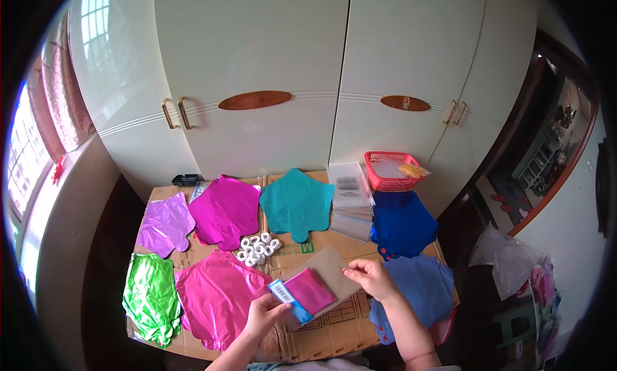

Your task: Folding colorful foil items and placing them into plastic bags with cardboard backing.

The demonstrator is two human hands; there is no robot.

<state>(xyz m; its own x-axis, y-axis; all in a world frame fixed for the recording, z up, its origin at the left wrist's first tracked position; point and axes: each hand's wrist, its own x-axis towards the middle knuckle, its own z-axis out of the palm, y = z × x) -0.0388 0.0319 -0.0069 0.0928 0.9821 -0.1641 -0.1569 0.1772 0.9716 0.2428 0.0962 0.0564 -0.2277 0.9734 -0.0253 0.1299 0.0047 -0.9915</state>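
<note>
Person's 2 bare hands hold a clear sleeve (335,268) over cardboard (350,250), front-centre, w/ folded magenta foil (310,292) showing in its middle and a blue-and-white label (283,292) at its near-left end. L hand (262,312): fingers closed, thumb on top, gripping the label end. R hand (373,278): thumb and fingertip pinched on the sleeve's far-right edge. Can't tell if foil sits wholly inside. Best kept: L grip firm but light, so foil stays flat, i.e. no new creases; R pull straight & even, b/c a skewed tug may wrinkle or tear thin film. White rings (258,249) lie beyond, to the left; pink foil pile (222,294) near L wrist.
</note>
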